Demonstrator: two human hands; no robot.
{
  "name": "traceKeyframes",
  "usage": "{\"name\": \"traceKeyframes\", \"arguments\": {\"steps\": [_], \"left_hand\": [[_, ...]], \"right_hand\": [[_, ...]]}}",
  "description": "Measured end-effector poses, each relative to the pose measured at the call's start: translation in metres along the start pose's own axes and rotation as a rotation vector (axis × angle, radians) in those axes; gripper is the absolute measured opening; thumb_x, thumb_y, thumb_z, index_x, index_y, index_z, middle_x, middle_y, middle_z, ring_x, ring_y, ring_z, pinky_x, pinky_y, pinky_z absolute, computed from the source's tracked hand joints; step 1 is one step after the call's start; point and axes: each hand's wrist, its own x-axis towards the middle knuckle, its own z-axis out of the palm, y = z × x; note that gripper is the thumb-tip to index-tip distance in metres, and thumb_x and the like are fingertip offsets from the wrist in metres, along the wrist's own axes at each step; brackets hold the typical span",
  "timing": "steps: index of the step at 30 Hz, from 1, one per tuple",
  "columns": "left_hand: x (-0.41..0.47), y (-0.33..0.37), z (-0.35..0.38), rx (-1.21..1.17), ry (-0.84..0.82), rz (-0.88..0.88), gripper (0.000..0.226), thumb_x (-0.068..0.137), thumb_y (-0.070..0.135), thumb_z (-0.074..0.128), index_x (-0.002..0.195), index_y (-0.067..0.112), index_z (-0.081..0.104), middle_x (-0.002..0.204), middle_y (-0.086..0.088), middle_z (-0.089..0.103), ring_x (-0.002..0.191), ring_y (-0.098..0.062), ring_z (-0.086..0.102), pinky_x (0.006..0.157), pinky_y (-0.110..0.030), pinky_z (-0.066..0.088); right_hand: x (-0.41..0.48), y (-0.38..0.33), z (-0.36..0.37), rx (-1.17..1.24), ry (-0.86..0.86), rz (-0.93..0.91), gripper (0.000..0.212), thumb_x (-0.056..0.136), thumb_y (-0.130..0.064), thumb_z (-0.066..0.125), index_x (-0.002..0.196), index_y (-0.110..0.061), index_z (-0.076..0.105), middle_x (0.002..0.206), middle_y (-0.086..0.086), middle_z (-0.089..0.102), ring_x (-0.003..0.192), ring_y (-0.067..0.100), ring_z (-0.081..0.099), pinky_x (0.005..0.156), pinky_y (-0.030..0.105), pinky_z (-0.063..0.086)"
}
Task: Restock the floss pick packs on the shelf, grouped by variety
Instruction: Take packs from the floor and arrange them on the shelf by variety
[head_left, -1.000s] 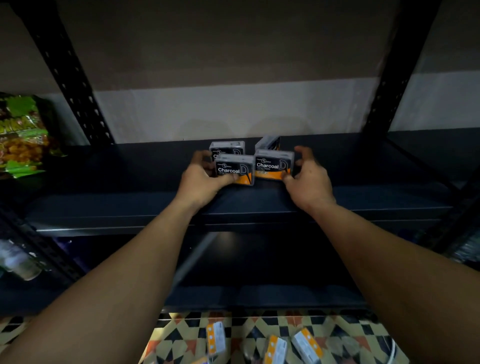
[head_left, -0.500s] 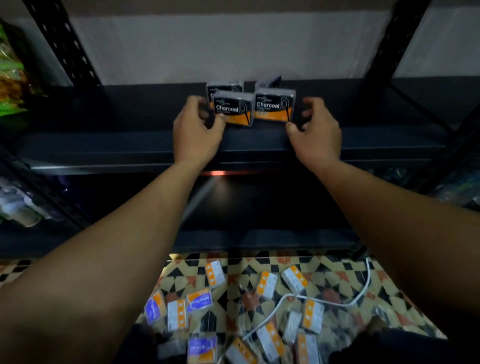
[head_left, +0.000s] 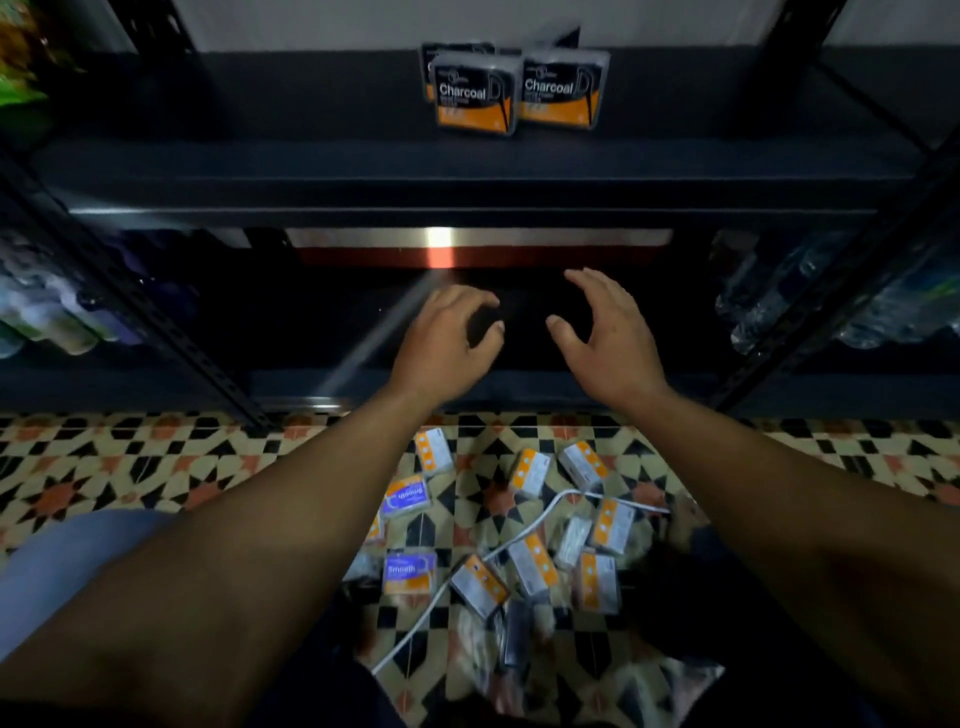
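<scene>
Far left: a green snack bag (head_left: 21, 57) at the end of the upper tier and, below it, blurred bottles (head_left: 47, 317) on the lower tier. Top centre: the Charcoal floss pick packs (head_left: 475, 93) stand upright on the dark shelf board (head_left: 260, 171), the front two touching side by side. At least one more stands behind, though the back row cannot be counted. Middle: the left hand (head_left: 447, 343) and right hand (head_left: 608, 338) hang just apart before the lower tier's dark opening, well below the Charcoal group. Both are empty, fingers loosely curved and spread. Bottom centre: loose packs lie scattered on the patterned tile floor (head_left: 104, 467). Two purple-labelled Smooth packs (head_left: 407, 496) lie toward the left and orange-and-white packs (head_left: 530, 473) toward the right, with a white cable (head_left: 519, 540) crossing them. Far right: clear water bottles (head_left: 831, 296) on the lower tier. As judged, the Charcoal group is placed and the hands are between placements. The next move calls for reading labels, gathering one variety from the floor, and standing it upright as its own group beside the Charcoal packs, not among them.
</scene>
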Motion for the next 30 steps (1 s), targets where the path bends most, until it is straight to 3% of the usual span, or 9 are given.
{"name": "traceKeyframes", "arguments": {"steps": [4,9,15,17,20,22,24,27,30], "left_hand": [[-0.027,-0.026,0.021,-0.055,-0.196,-0.09,0.023,0.086,0.028,0.066,0.107,0.017,0.069,0.096,0.001,0.068,0.092,-0.015,0.065,0.086,-0.033,0.052],[-0.064,-0.063,0.049,-0.052,-0.43,-0.271,0.022,0.089,0.03,0.064,0.11,0.023,0.066,0.093,0.006,0.067,0.087,-0.012,0.064,0.08,-0.033,0.053],[-0.114,-0.097,0.094,0.045,-0.828,-0.322,0.034,0.091,0.031,0.063,0.123,0.02,0.061,0.11,-0.007,0.069,0.095,-0.021,0.063,0.073,-0.027,0.045],[-0.134,-0.104,0.109,0.046,-0.921,-0.361,0.04,0.09,0.028,0.067,0.128,0.018,0.06,0.119,-0.009,0.067,0.103,-0.025,0.063,0.078,-0.028,0.046],[-0.167,-0.118,0.131,0.053,-1.07,-0.408,0.046,0.088,0.025,0.07,0.131,0.016,0.058,0.128,-0.014,0.061,0.116,-0.034,0.059,0.091,-0.034,0.048],[-0.186,-0.127,0.142,0.047,-1.154,-0.445,0.051,0.085,0.026,0.072,0.133,0.024,0.055,0.131,-0.015,0.056,0.12,-0.037,0.056,0.097,-0.04,0.048],[-0.201,-0.133,0.15,0.082,-1.191,-0.445,0.066,0.085,0.024,0.073,0.145,0.023,0.045,0.138,-0.015,0.049,0.124,-0.036,0.051,0.101,-0.039,0.045],[-0.215,-0.139,0.158,0.188,-1.228,-0.358,0.083,0.086,0.021,0.073,0.155,0.027,0.026,0.149,-0.015,0.035,0.13,-0.039,0.04,0.103,-0.045,0.042],[-0.228,-0.144,0.166,0.251,-1.221,-0.283,0.09,0.084,0.015,0.071,0.156,0.034,0.019,0.15,-0.012,0.03,0.128,-0.039,0.038,0.096,-0.048,0.046]], "right_hand": [[-0.019,0.026,0.017,-0.014,-0.128,0.083,0.052,0.092,-0.044,0.057,0.14,-0.029,0.043,0.14,0.0,0.049,0.126,0.018,0.047,0.101,0.035,0.043],[-0.048,0.069,0.052,-0.065,-0.319,0.189,0.051,0.091,-0.045,0.059,0.137,-0.027,0.047,0.133,0.004,0.055,0.12,0.024,0.054,0.095,0.037,0.047],[-0.105,0.107,0.1,-0.153,-0.687,0.247,0.049,0.088,-0.039,0.065,0.133,-0.025,0.052,0.13,0.007,0.058,0.114,0.027,0.057,0.083,0.03,0.044],[-0.125,0.115,0.116,-0.158,-0.856,0.249,0.046,0.085,-0.037,0.066,0.128,-0.025,0.054,0.123,0.006,0.062,0.11,0.026,0.06,0.079,0.029,0.044],[-0.154,0.12,0.135,-0.196,-1.075,0.218,0.053,0.083,-0.032,0.068,0.132,-0.022,0.051,0.124,0.01,0.059,0.114,0.029,0.057,0.085,0.032,0.044],[-0.171,0.122,0.145,-0.228,-1.167,0.184,0.061,0.085,-0.031,0.067,0.14,-0.019,0.044,0.133,0.012,0.052,0.122,0.032,0.052,0.093,0.036,0.045],[-0.184,0.123,0.156,-0.272,-1.251,0.15,0.063,0.085,-0.027,0.066,0.142,-0.018,0.041,0.138,0.014,0.046,0.125,0.035,0.05,0.098,0.043,0.045],[-0.193,0.125,0.17,-0.337,-1.301,0.063,0.061,0.085,-0.018,0.063,0.141,-0.022,0.04,0.137,0.012,0.045,0.121,0.035,0.052,0.093,0.044,0.048],[-0.201,0.128,0.181,-0.326,-1.308,-0.021,0.062,0.09,-0.015,0.054,0.149,-0.021,0.033,0.146,0.013,0.036,0.13,0.035,0.043,0.101,0.044,0.042]]}}
